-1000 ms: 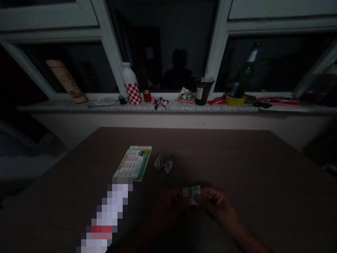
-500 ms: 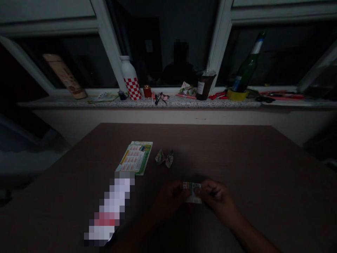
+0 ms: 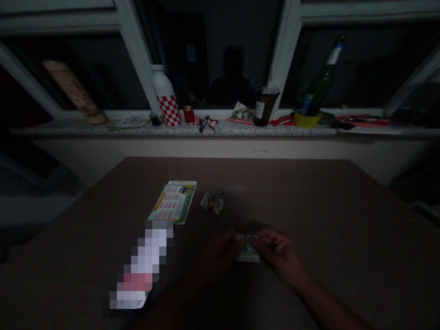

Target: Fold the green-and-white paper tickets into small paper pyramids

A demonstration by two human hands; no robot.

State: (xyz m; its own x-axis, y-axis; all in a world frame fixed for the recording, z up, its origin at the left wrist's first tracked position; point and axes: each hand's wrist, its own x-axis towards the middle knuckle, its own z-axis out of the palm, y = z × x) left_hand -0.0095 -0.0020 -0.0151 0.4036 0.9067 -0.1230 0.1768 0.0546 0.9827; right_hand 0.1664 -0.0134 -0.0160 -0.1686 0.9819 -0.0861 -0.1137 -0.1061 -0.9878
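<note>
Between my two hands is a small, roughly square piece of printed paper [image 3: 248,256], pale with green patches, which looks folded. My left hand [image 3: 222,252] pinches its left side, thumb on top. From the other side my right hand [image 3: 277,245] grips its upper right part, the thumb lying over the printed face. The fingers under the paper are hidden, and the light is dim. Just beyond my hands, two small folded paper pieces [image 3: 212,203] stand side by side on the brown table [image 3: 292,192].
A stack of printed sheets [image 3: 174,201] lies left of the folded pieces, with a blurred-out bright phone-like object [image 3: 146,261] nearer me. Along the windowsill [image 3: 137,131] stand a checkered bottle [image 3: 167,98], a tumbler [image 3: 74,91], a dark drink cup [image 3: 264,107] and a green bottle [image 3: 319,85] in yellow tape.
My thumbs have come closer together on the paper, the right one moving left over its upper part. The whole view has shifted slightly.
</note>
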